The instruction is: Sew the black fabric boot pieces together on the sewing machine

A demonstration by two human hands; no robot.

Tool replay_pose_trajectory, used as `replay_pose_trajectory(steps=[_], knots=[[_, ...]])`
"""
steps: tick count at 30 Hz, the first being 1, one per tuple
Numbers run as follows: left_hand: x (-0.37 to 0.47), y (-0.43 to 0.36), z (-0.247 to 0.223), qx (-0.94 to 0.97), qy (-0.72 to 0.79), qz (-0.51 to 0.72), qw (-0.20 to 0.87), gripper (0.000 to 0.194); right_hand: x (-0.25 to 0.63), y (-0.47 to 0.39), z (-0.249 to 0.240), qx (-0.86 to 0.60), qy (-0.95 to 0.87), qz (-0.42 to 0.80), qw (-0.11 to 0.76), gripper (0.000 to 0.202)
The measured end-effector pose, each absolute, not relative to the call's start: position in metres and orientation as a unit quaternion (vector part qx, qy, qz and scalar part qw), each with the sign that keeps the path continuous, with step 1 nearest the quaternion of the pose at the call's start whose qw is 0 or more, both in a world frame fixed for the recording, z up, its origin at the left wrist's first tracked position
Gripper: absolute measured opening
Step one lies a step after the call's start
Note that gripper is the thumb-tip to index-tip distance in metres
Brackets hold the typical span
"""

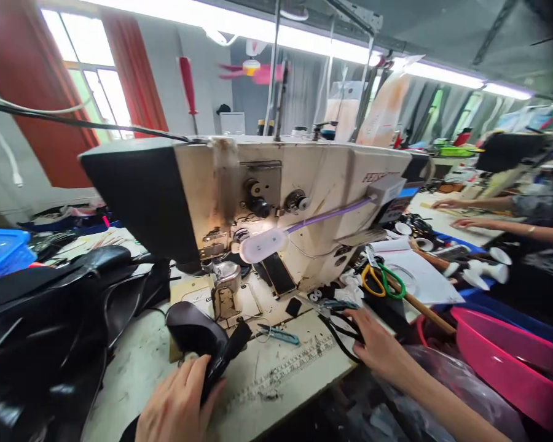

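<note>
my left hand (177, 402) held the dark leather piece (201, 341) against the worktop (276, 374), grip closed around its near end with the thumb on top, so the rounded part sat just in front of the sewing machine (276, 202), near its metal foot (225, 279). my right hand (373, 344) lay flat at the worktop's edge, fingers spread over the black-handled scissors (338, 319); i couldn't tell whether that grip had closed on them or only rested there. the small blue clippers (276, 334) lay between my hands. the green and yellow scissors (383, 279) sat further right, by the paper. a heap of black leather (50, 319) was piled at my left, and a pink basin (511, 362) stood at my right. another person's arms (493, 215) rested on the next table.
</note>
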State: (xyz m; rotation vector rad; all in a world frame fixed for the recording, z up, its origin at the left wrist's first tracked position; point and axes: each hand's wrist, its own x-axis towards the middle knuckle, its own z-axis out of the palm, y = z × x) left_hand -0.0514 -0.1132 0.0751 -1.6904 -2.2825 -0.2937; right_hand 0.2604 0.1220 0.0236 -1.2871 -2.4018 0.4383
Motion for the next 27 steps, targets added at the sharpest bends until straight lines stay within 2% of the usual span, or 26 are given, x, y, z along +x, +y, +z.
replay_pose_trajectory(steps=[2,5,8,11,13,16,18,21,27], knots=[[-0.048,-0.112,0.082,-0.548,-0.817,-0.109,0.143,0.028,0.248,0.097,0.027,-0.422,-0.844,0.266,0.198,0.041],[-0.045,-0.113,0.089,-0.494,-0.854,-0.110,0.119,0.026,0.225,0.050,0.025,-0.300,-0.858,0.391,0.148,0.050],[-0.046,-0.117,0.093,-0.480,-0.864,-0.135,0.070,0.028,0.195,0.018,0.020,-0.238,-0.871,0.410,0.129,0.067],[-0.050,-0.122,0.096,-0.509,-0.844,-0.172,0.014,0.026,0.162,0.010,0.029,-0.200,-0.878,0.410,0.145,0.085],[-0.052,-0.124,0.099,-0.518,-0.835,-0.186,-0.007,0.024,0.143,0.011,0.045,-0.160,-0.877,0.430,0.145,0.080],[-0.055,-0.125,0.108,-0.522,-0.834,-0.176,-0.028,0.026,0.124,0.011,0.073,-0.142,-0.852,0.484,0.140,0.046],[-0.055,-0.123,0.115,-0.527,-0.834,-0.157,-0.044,0.027,0.118,0.008,0.084,-0.154,-0.837,0.506,0.140,0.037],[-0.052,-0.118,0.121,-0.536,-0.833,-0.127,-0.063,0.028,0.121,0.003,0.077,-0.168,-0.821,0.531,0.127,0.046],[-0.031,-0.102,0.116,-0.589,-0.804,-0.042,-0.073,0.020,0.158,-0.013,0.014,-0.250,-0.771,0.575,0.112,0.065]])
